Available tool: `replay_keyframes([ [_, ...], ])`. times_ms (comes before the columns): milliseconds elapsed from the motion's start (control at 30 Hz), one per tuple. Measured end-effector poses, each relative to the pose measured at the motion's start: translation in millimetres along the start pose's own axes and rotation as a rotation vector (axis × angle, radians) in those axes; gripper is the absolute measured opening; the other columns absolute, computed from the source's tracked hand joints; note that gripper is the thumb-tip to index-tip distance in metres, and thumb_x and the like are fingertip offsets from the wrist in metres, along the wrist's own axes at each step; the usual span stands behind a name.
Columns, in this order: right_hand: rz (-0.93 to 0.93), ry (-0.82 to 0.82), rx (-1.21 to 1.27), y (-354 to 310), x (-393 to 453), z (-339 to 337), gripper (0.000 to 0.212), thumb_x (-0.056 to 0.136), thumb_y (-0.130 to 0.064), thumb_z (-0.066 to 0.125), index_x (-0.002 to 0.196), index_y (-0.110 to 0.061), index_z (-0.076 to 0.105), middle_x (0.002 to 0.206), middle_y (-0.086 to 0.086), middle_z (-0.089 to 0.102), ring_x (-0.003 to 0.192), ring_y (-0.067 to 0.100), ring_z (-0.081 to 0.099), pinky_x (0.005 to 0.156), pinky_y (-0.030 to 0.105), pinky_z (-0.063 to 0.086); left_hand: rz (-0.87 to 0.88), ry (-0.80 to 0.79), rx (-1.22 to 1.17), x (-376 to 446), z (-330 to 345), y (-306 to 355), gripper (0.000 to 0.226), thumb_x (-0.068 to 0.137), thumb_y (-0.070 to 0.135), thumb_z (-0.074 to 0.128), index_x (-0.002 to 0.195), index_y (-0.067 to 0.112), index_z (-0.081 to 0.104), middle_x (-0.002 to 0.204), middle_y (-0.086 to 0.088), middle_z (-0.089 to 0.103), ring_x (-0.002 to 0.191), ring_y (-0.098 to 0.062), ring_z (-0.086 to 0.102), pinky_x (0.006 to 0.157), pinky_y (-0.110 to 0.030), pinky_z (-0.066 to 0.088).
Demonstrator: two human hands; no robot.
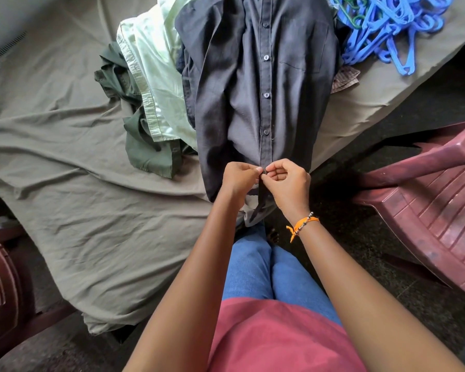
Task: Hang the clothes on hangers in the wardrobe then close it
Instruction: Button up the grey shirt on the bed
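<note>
Both hands were together at the hem of the dark shirt [255,84], our left hand [239,178] and right hand [287,181] pinching the placket at what looked like the lowest button. That shirt lay buttoned-up on the bed [65,162], long axis running straight away from us, collar at the far end. Hangers [387,28] were piled far right, so our right hand was the closer one, we figured. No wardrobe in view.
</note>
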State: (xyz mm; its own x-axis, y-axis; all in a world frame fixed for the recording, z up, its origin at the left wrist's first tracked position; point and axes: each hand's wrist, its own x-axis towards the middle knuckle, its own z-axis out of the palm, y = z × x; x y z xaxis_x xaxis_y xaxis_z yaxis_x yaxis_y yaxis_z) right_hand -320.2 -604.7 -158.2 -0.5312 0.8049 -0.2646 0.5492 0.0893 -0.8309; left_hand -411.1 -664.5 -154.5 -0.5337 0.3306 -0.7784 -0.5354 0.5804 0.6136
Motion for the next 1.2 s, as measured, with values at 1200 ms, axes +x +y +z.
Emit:
replay_keyframes([
  [1200, 0.373, -0.115, 0.330, -39.3, 302.9, -85.3, 0.020, 0.093, 0.001, 0.044, 0.087, -0.006, 0.062, 0.070, 0.004, 0.057, 0.060, 0.009, 0.051, 0.055, 0.013, 0.048, 0.508, 0.255, 0.583, 149.9, 86.0, 215.1, 0.024, 0.083, 0.010, 0.057, 0.100, 0.020, 0.070, 0.106, -0.003, 0.061, 0.099, -0.023, 0.058, 0.091, -0.039, 0.042],
])
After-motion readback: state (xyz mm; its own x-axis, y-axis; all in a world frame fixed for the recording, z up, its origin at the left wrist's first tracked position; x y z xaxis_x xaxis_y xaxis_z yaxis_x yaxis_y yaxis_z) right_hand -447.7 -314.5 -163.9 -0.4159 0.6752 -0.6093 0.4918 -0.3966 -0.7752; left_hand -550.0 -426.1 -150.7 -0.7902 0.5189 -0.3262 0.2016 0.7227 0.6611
